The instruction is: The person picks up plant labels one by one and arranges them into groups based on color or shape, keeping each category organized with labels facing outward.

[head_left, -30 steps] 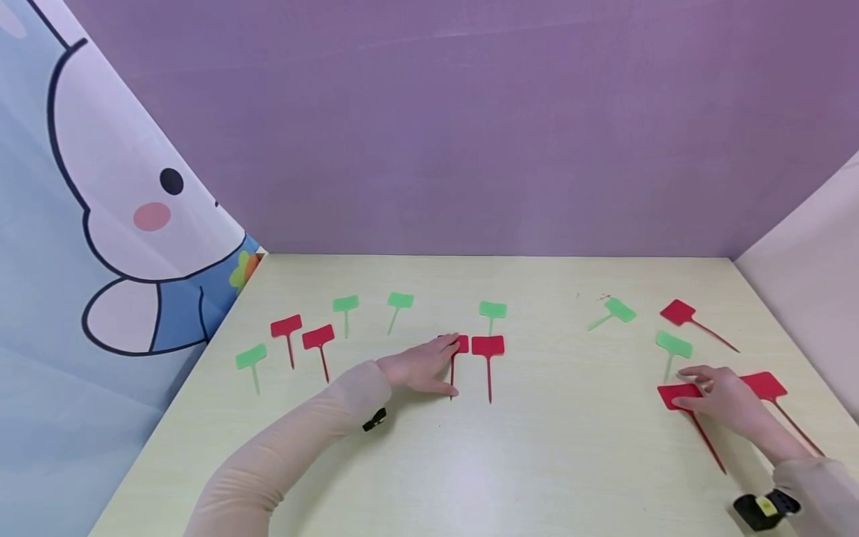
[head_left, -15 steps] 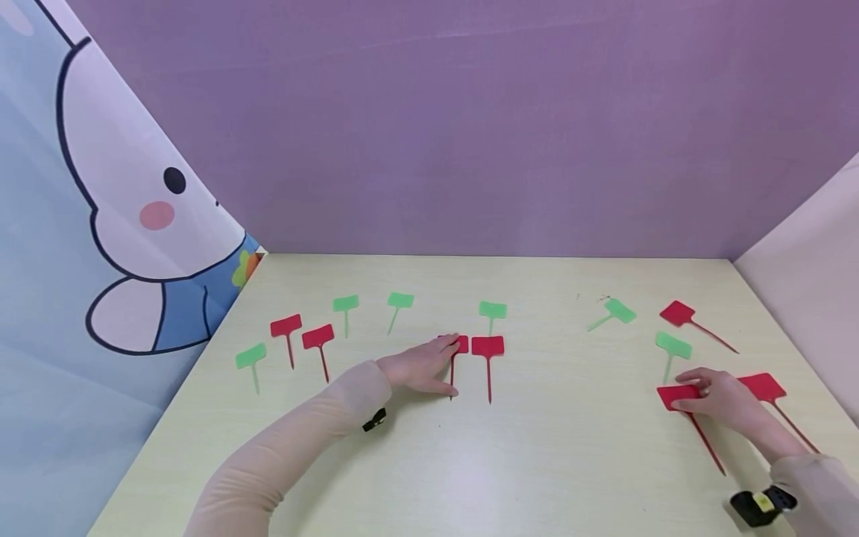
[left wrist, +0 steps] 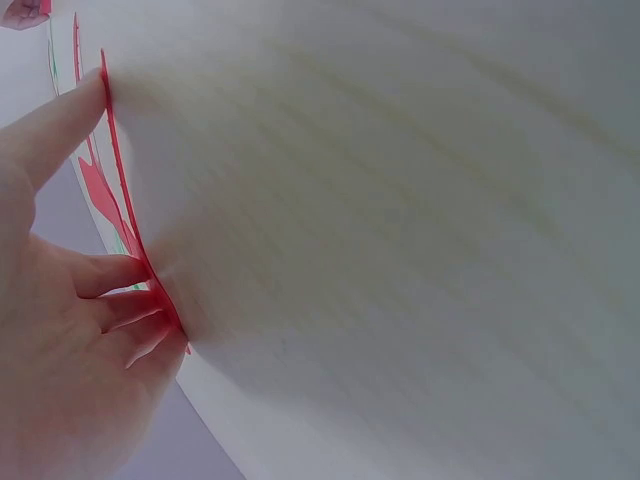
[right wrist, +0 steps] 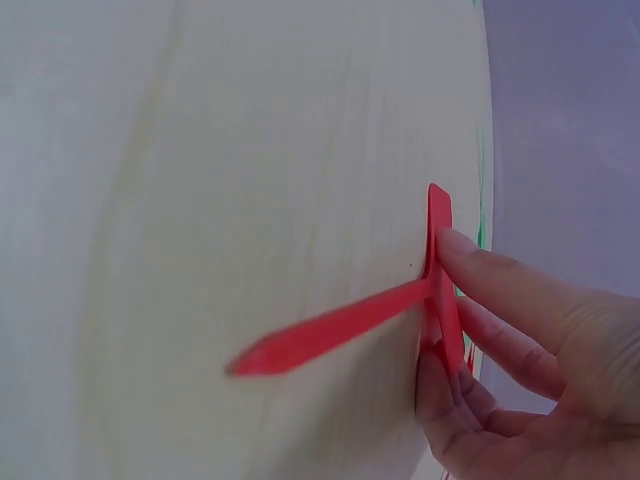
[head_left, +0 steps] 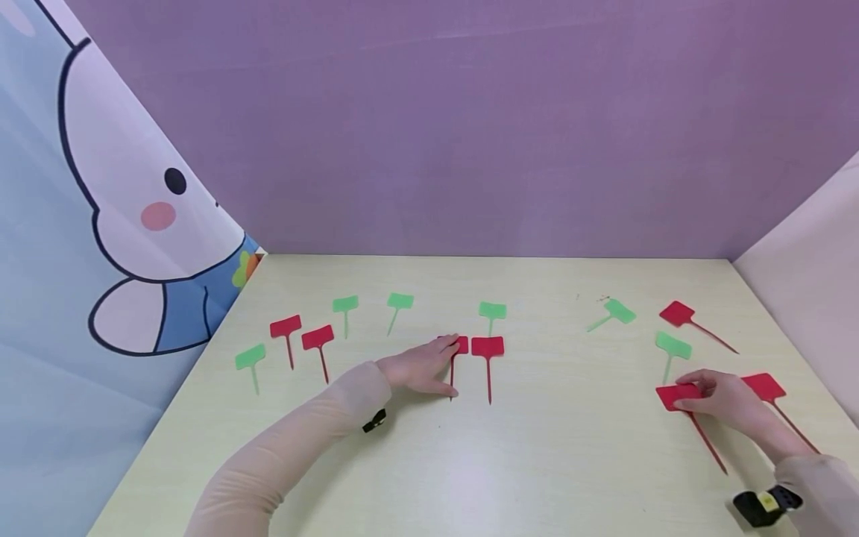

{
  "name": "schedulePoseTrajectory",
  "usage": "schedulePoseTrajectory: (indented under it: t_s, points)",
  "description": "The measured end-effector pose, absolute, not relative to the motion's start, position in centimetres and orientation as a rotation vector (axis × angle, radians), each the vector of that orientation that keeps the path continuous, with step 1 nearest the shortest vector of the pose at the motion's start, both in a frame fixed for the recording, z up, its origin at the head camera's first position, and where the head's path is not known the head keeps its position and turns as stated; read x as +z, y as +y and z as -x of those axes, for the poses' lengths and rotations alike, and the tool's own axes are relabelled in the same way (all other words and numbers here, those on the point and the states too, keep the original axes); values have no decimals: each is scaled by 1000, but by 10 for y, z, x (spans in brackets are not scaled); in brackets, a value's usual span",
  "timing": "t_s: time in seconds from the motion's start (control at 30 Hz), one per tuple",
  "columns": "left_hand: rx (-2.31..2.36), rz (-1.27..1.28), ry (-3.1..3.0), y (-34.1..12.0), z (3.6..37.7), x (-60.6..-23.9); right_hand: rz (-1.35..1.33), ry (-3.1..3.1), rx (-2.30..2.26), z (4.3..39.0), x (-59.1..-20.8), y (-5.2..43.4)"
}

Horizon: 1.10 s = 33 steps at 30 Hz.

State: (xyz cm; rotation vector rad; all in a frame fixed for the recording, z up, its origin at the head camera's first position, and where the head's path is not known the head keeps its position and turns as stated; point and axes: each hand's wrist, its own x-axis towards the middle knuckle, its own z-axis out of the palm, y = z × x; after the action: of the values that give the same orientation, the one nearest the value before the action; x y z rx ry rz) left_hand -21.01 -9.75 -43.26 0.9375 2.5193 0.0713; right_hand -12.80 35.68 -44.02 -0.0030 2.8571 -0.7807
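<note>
My left hand [head_left: 421, 369] lies over a red T-shaped plant label [head_left: 463, 344] at the table's middle. In the left wrist view its straight fingertips press on that label's plate and the thumb [left wrist: 62, 125] touches the stem. A second red plant label [head_left: 488, 346] lies just right of it. Over on the right, my right hand [head_left: 728, 406] pinches the plate of another red plant label [head_left: 668, 397], thumb on top and fingers curled at the edge. Its pointed stem [right wrist: 330, 325] slants toward me. A green plant label [head_left: 673, 344] lies just beyond this hand.
Two red labels [head_left: 285, 326] and several green labels [head_left: 345, 303] lie on the left and far side of the table [head_left: 537, 462]. More red labels [head_left: 765, 385] flank my right hand. A purple wall [head_left: 470, 134] rises at the back, with a cartoon-printed cloth [head_left: 40, 298] on the left.
The fingers of my right hand have drawn slightly closer onto the red plant label's plate. My left hand and the other labels stay where they were.
</note>
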Motion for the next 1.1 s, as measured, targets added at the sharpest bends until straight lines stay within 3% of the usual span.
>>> schedulePoseTrajectory:
  t_s: [0.67,1.1]
  points:
    - [74,-940,2523,-98,211,-435,-89,2745,-1027,127,-431,363]
    - [73,-943,2520,-98,210,-432,-110,2727,-1083,132,-417,342]
